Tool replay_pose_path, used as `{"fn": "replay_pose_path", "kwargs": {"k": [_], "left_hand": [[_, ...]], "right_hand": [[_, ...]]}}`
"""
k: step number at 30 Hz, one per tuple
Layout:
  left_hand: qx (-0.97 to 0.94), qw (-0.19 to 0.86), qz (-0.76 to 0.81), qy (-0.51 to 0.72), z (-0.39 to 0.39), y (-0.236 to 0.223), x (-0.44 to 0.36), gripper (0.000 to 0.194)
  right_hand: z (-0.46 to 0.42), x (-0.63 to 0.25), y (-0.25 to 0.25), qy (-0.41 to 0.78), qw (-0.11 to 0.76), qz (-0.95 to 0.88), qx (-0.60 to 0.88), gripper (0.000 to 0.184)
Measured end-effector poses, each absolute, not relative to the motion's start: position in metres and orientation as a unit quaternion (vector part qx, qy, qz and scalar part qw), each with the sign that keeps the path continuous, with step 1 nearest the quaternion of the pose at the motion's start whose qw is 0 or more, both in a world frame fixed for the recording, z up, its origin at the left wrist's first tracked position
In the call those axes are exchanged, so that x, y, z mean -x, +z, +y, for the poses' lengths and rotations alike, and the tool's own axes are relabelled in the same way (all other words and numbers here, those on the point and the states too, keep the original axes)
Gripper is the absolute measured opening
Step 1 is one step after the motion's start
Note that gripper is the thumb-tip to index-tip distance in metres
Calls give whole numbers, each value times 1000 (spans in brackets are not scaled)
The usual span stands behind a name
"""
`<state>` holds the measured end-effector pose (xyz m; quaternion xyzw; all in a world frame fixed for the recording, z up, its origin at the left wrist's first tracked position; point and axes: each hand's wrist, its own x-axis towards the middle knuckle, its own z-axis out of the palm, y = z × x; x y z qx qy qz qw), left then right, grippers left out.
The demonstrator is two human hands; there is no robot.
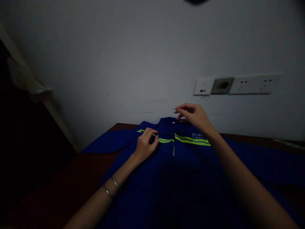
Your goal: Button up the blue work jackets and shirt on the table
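Observation:
A blue jacket [152,171] with yellow-green reflective stripes lies spread out, collar towards the wall. Over its chest, beside the stripe, my left hand [145,143] is curled, thumb and fingertips close together; what they hold, if anything, is too small to make out. My right hand [194,116] is raised above the collar, thumb and forefinger pinched. A faint thin light tip shows at those fingertips, its kind unclear. Between the hands, a zip pull [173,150] hangs on the jacket front. White print [197,135] marks the chest near my right forearm.
The jacket rests on a dark reddish-brown surface [95,170] against a pale wall [119,63]. Sockets and switches [250,85] line the wall at right. A dark area with a pale frame [49,108] and whitish cloth or plastic [26,78] stands left.

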<state>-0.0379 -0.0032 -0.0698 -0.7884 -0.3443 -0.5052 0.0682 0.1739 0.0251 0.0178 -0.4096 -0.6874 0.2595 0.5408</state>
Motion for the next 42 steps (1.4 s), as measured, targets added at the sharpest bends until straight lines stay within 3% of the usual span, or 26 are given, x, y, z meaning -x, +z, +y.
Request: {"fn": "replay_pose_path", "kwargs": {"k": [5,9,17,26,34,42], "left_hand": [[811,-10,-369,-455,-10,-77,20,9],[824,-57,-372,-424,-8,-82,2,8],[891,-177,-333,-253,14,-93,-70,13],[927,-48,-326,-180,39,-131,-149,20],[918,-95,-329,-203,49,-145,-154,19],[907,-142,-317,-239,54,-149,-152,17]], "right_hand": [[23,-225,-18,300,400,-699,512,22],[23,-273,-54,297,336,-691,567,19],[7,-320,-104,106,182,-784,584,19],[12,-330,-132,118,204,-765,599,21],[29,-315,-129,287,210,-646,675,12],[30,-307,-122,346,182,-630,671,32]]}}
